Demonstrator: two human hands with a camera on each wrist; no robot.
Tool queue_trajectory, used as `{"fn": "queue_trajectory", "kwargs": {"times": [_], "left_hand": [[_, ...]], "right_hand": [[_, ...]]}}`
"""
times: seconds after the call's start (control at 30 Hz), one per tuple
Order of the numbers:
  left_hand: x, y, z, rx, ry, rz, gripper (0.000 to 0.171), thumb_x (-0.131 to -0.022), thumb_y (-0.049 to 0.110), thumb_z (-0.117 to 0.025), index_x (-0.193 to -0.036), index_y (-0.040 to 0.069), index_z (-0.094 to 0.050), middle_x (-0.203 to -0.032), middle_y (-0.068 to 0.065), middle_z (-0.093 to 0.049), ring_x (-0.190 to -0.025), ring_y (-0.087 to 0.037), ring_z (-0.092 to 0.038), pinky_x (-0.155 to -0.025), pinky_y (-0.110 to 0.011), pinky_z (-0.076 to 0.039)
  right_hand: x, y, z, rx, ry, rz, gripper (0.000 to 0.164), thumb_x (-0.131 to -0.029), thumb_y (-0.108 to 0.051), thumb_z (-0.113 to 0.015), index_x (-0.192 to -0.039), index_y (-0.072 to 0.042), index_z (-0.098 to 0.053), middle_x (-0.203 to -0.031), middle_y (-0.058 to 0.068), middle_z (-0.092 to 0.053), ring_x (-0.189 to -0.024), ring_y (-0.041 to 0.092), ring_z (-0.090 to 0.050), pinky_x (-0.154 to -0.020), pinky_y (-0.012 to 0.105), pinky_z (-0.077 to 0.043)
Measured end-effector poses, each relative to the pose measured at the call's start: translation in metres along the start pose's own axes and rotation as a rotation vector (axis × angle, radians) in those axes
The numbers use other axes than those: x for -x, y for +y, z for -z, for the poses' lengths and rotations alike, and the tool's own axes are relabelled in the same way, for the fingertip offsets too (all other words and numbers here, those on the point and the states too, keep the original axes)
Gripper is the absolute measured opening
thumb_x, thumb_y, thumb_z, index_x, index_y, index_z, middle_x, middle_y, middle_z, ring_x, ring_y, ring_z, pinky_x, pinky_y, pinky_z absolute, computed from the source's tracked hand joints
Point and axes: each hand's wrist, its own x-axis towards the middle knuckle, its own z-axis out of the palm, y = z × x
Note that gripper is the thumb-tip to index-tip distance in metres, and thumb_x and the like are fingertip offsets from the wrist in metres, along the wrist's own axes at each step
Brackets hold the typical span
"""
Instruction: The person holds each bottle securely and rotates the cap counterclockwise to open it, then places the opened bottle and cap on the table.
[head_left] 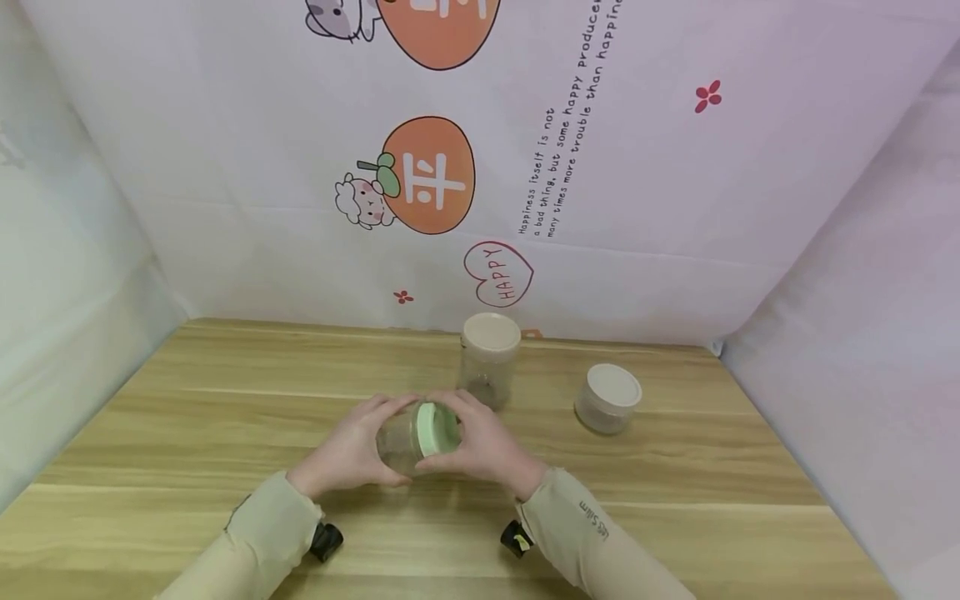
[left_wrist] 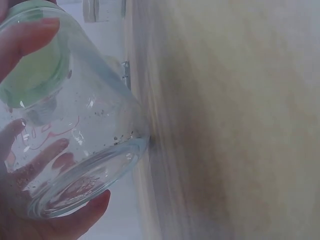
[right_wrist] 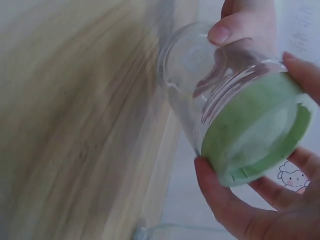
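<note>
Pale sleeves (head_left: 273, 525) come in closest, each with a small black camera (head_left: 326, 542) at the wrist, and beyond them both hands meet around a clear glass jar (head_left: 399, 442) over the near middle of the surface (head_left: 187, 433). It is tipped over, its green lid (head_left: 427, 429) facing toward the right; whether its base rim touches the wood I cannot tell. The left hand (head_left: 348, 450) is clamped round the glass body toward the base, thumb and fingers on opposite sides, while the right hand (head_left: 487, 446) grips the lid's edge between thumb and spread fingers. How tightly the lid sits is not clear. Looking nearly empty, with only dark specks showing at the glass, the jar should be fairly light for its bulk, but stiff, smooth and apt to slip, and a knock could chip it. A full wrap low on the body seems the safest hold; the lid's side wall should suit a light, even pinch. Farther back stand a tall jar (head_left: 489, 367) and, to its right, a short jar (head_left: 609, 402), both with pale tops.
</note>
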Motion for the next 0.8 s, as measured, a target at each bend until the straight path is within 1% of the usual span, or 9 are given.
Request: {"fn": "queue_trajectory", "kwargs": {"times": [0.1, 0.23, 0.3, 0.37, 0.5, 0.6, 0.67, 0.73, 0.8], "left_hand": [[0.0013, -0.0032, 0.0006, 0.0, 0.01, 0.003, 0.102, -0.053, 0.028, -0.091, -0.142, 0.013, -0.042, -0.122, -0.01, -0.054, -0.107, -0.029, -0.054, -0.085, -0.048, -0.05], [0.0025, -0.0075, 0.001, 0.016, 0.023, 0.007, 0.103, -0.054, 0.03, -0.091, -0.142, 0.014, -0.041, -0.126, -0.009, -0.054, -0.11, -0.029, -0.054, -0.086, -0.049, -0.05], [0.0025, -0.0089, 0.0011, 0.027, 0.024, 0.004, 0.103, -0.054, 0.03, -0.091, -0.143, 0.014, -0.04, -0.127, -0.009, -0.054, -0.111, -0.029, -0.054, -0.087, -0.049, -0.051], [0.002, -0.0091, 0.0011, 0.037, 0.02, 0.004, 0.104, -0.055, 0.03, -0.091, -0.143, 0.015, -0.039, -0.126, -0.009, -0.054, -0.111, -0.029, -0.054, -0.087, -0.049, -0.05], [0.002, -0.008, 0.0013, 0.037, 0.01, 0.022, 0.104, -0.055, 0.029, -0.09, -0.144, 0.014, -0.038, -0.127, -0.009, -0.053, -0.111, -0.031, -0.053, -0.087, -0.05, -0.05], [0.0016, -0.0057, 0.0011, 0.038, 0.012, 0.028, 0.104, -0.055, 0.028, -0.091, -0.143, 0.013, -0.038, -0.126, -0.01, -0.053, -0.11, -0.032, -0.053, -0.085, -0.05, -0.051], [0.0022, -0.0045, 0.0012, 0.04, 0.018, 0.019, 0.103, -0.055, 0.027, -0.091, -0.143, 0.012, -0.039, -0.125, -0.01, -0.053, -0.109, -0.033, -0.053, -0.084, -0.051, -0.051], [0.0025, -0.0037, 0.0012, 0.044, 0.021, 0.011, 0.103, -0.054, 0.026, -0.091, -0.143, 0.012, -0.04, -0.124, -0.011, -0.054, -0.109, -0.033, -0.054, -0.084, -0.051, -0.052], [0.0031, -0.0036, 0.0012, 0.042, 0.021, 0.004, 0.103, -0.054, 0.025, -0.091, -0.142, 0.012, -0.04, -0.124, -0.012, -0.054, -0.108, -0.033, -0.054, -0.084, -0.052, -0.052]], "right_hand": [[-0.0016, -0.0007, -0.0011, 0.01, -0.014, 0.058, 0.077, -0.064, -0.029, -0.088, -0.132, -0.019, -0.051, -0.127, 0.003, -0.05, -0.113, 0.02, -0.051, -0.09, 0.041, -0.049], [-0.0047, -0.0007, -0.0019, 0.076, -0.017, 0.165, 0.076, -0.063, -0.021, -0.089, -0.13, -0.017, -0.052, -0.133, 0.006, -0.046, -0.118, 0.024, -0.048, -0.092, 0.042, -0.049], [-0.0055, -0.0003, -0.0016, 0.094, -0.015, 0.198, 0.077, -0.062, -0.018, -0.089, -0.13, -0.017, -0.053, -0.135, 0.008, -0.044, -0.121, 0.026, -0.046, -0.094, 0.044, -0.048], [-0.0051, 0.0009, -0.001, 0.102, -0.023, 0.209, 0.077, -0.062, -0.018, -0.089, -0.13, -0.018, -0.053, -0.138, 0.009, -0.042, -0.124, 0.028, -0.042, -0.095, 0.046, -0.047], [-0.0027, 0.0012, 0.0001, 0.057, -0.059, 0.164, 0.085, -0.063, -0.026, -0.088, -0.137, -0.022, -0.047, -0.147, 0.013, -0.03, -0.131, 0.034, -0.034, -0.097, 0.053, -0.043], [-0.0019, 0.0004, 0.0009, -0.014, -0.033, 0.091, 0.089, -0.064, -0.032, -0.087, -0.141, -0.025, -0.043, -0.152, 0.017, -0.022, -0.134, 0.038, -0.028, -0.096, 0.057, -0.042], [-0.003, -0.0009, 0.0001, -0.064, 0.011, 0.039, 0.085, -0.068, -0.034, -0.085, -0.141, -0.024, -0.043, -0.151, 0.018, -0.024, -0.132, 0.038, -0.03, -0.093, 0.056, -0.045], [-0.0046, -0.0031, -0.0003, -0.086, 0.052, -0.02, 0.076, -0.074, -0.037, -0.079, -0.141, -0.023, -0.044, -0.146, 0.018, -0.032, -0.128, 0.037, -0.037, -0.091, 0.054, -0.046], [-0.0064, -0.0052, -0.0007, -0.086, 0.06, -0.09, 0.07, -0.081, -0.043, -0.072, -0.141, -0.022, -0.043, -0.139, 0.019, -0.039, -0.12, 0.036, -0.046, -0.087, 0.052, -0.049]]}}
